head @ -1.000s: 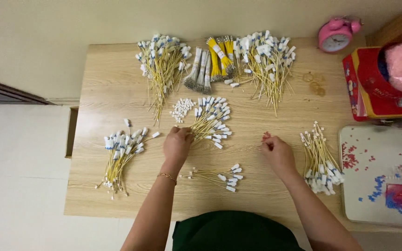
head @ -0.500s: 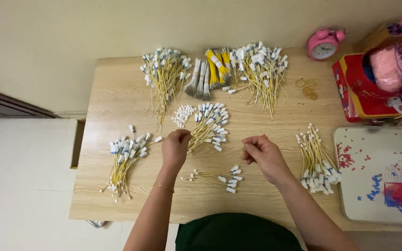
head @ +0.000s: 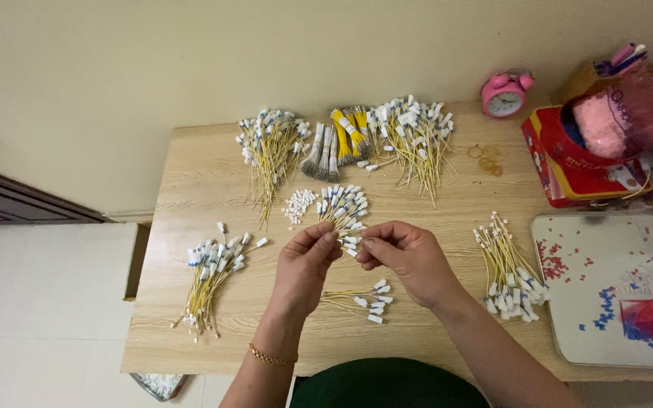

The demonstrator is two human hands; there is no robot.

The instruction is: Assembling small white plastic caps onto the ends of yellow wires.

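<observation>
- Both hands had risen off the desk (head: 190, 181) since the earlier frame and met above its middle.
- Head view: left hand (head: 305, 266) and right hand (head: 410, 258) had fingertips pinched together on one white-tipped yellow wire (head: 349, 243).
- Small wire bundle (head: 360, 298) lay beneath the hands, near the front edge.
- Larger bundle (head: 209, 276) lay toward the left edge; another bundle (head: 509, 268) toward the right.
- Pink alarm clock (head: 504, 94) stood at the back edge.

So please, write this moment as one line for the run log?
left hand: pinches thin yellow wire with white tip | right hand: pinches same wire | below hands: small wire bundle | surface: light wooden table
</observation>
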